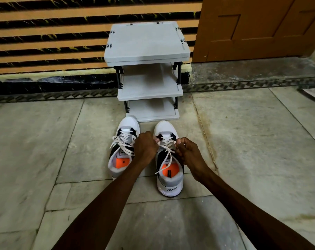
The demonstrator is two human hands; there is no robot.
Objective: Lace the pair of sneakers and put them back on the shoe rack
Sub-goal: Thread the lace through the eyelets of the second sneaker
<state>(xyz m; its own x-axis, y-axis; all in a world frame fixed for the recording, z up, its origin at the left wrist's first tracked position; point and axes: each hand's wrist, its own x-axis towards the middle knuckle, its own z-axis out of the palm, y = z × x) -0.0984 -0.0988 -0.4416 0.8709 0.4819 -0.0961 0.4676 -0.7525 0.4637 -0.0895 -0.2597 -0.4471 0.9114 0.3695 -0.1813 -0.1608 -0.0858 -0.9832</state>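
Two white, grey and navy sneakers with orange insoles stand side by side on the floor, toes toward the rack. The left sneaker (123, 147) has its white laces tied in a loose bow. Over the right sneaker (168, 159), my left hand (146, 147) pinches the lace at the left eyelets and my right hand (186, 152) pinches it at the right. One loose white lace end (164, 163) trails back over the orange insole. The grey three-shelf shoe rack (149, 87) stands just beyond the toes, its shelves bare.
A striped orange and black wall (54, 42) rises behind the rack, with a brown wooden door (257, 27) at the right. Grey stone floor tiles (45, 141) spread all around. A raised stone threshold (252, 71) runs under the door.
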